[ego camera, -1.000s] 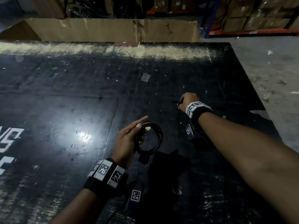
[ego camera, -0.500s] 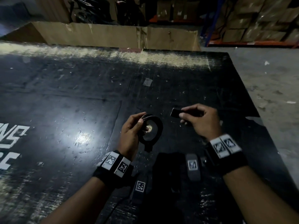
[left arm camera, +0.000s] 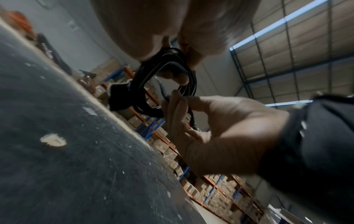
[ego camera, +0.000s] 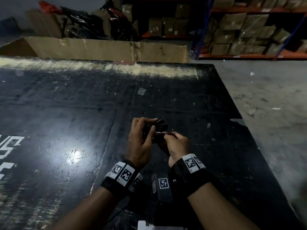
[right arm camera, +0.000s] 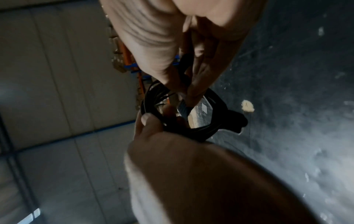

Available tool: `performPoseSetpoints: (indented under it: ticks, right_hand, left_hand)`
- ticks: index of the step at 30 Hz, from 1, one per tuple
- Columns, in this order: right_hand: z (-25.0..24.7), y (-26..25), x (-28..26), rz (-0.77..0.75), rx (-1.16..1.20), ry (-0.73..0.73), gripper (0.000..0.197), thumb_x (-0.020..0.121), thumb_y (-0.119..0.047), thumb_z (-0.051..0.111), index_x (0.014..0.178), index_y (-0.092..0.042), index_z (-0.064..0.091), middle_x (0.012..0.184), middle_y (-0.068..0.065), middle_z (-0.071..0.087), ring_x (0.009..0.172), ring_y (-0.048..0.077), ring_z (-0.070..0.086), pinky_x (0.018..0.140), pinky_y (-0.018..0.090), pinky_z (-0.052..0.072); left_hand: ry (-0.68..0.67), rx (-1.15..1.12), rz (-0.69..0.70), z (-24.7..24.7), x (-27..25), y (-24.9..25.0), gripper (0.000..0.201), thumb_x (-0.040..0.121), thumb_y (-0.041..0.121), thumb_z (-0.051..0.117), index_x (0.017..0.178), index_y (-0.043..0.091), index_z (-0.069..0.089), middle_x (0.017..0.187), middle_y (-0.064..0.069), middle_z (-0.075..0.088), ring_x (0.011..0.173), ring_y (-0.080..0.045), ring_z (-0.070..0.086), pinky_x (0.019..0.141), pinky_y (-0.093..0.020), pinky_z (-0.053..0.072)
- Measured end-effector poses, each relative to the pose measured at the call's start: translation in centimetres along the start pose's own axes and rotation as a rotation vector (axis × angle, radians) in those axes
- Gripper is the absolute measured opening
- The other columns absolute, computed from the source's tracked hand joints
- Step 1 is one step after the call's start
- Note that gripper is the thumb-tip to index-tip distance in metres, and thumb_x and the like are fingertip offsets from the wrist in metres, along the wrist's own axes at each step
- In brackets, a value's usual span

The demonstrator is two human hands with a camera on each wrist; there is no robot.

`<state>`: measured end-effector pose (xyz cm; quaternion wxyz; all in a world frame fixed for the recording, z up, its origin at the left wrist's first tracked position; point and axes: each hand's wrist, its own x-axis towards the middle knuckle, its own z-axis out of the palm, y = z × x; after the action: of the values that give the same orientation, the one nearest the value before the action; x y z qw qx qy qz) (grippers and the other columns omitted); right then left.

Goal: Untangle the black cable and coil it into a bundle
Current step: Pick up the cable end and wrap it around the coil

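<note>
1. Both hands meet above the black bench (ego camera: pixel 66 113), close together.
2. The left hand (ego camera: pixel 141 143) grips the coiled black cable (ego camera: pixel 160 126), thumb and fingers curled round the loops.
3. The right hand (ego camera: pixel 176 143) pinches one loose end of the cable, just beside the coil.
4. The coil hangs clear of the bench, a black plug (left arm camera: pixel 122 98) sticking out from its side.
5. Cardboard boxes (ego camera: pixel 232 30) fill the racks behind.
</note>
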<state>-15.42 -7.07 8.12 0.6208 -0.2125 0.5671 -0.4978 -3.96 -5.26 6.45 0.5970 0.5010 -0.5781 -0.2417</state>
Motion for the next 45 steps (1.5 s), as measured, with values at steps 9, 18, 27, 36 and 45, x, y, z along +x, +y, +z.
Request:
performPoseSetpoints:
  ticks: [9, 18, 27, 36, 45]
  right_hand:
    - [-0.9, -0.5, -2.3, 0.056, 0.264, -0.045, 0.019, 0.086, 0.004, 0.064, 0.080, -0.013, 0.057, 0.054, 0.001, 0.061, 0.039, 0.007, 0.055, 0.041, 0.020, 0.044]
    - [-2.0, -1.2, -4.8, -0.322, -0.019, -0.136, 0.015, 0.080, 0.001, 0.076, 0.083, -0.006, 0.064, 0.067, 0.004, 0.072, 0.053, 0.014, 0.070, 0.052, 0.024, 0.053]
    - [-4.1, -0.7, -4.8, -1.302, -0.951, -0.109, 0.018, 0.076, -0.003, 0.069, 0.092, -0.012, 0.070, 0.090, 0.001, 0.068, 0.078, 0.016, 0.067, 0.067, 0.032, 0.057]
    - [-5.3, -4.4, -4.2, -1.300, -0.856, -0.255, 0.004, 0.085, -0.011, 0.073, 0.087, -0.008, 0.073, 0.095, 0.003, 0.062, 0.083, 0.015, 0.063, 0.072, 0.024, 0.054]
    - [-6.4, -5.3, -4.5, -0.982, -0.667, -0.375, 0.010, 0.073, -0.009, 0.086, 0.082, -0.010, 0.082, 0.093, -0.003, 0.080, 0.086, 0.006, 0.076, 0.080, 0.035, 0.063]
  left_hand:
    - [-0.025, -0.171, -0.165, 0.0, -2.4, 1.2, 0.041, 0.096, 0.030, 0.061, 0.136, 0.029, 0.048, 0.104, -0.001, 0.064, 0.097, -0.033, 0.069, 0.083, -0.058, 0.061]
    - [0.024, -0.124, -0.142, -0.4, -2.0, 2.1, 0.029, 0.097, 0.024, 0.054, 0.120, 0.018, 0.071, 0.106, -0.008, 0.063, 0.095, -0.027, 0.067, 0.083, -0.049, 0.057]
    - [-0.014, -0.123, -0.205, -1.0, -1.9, 2.5, 0.027, 0.102, 0.016, 0.055, 0.123, 0.014, 0.071, 0.096, 0.001, 0.057, 0.079, -0.008, 0.059, 0.073, -0.047, 0.054]
    - [-0.203, -0.039, -0.063, -2.3, -2.1, 3.3, 0.031, 0.100, 0.016, 0.055, 0.126, 0.012, 0.070, 0.095, -0.001, 0.052, 0.079, -0.003, 0.055, 0.075, -0.018, 0.045]
    - [-0.411, -0.043, 0.068, -4.3, -2.1, 3.7, 0.032, 0.097, 0.029, 0.056, 0.121, 0.016, 0.073, 0.099, -0.004, 0.056, 0.086, -0.014, 0.058, 0.072, -0.023, 0.047]
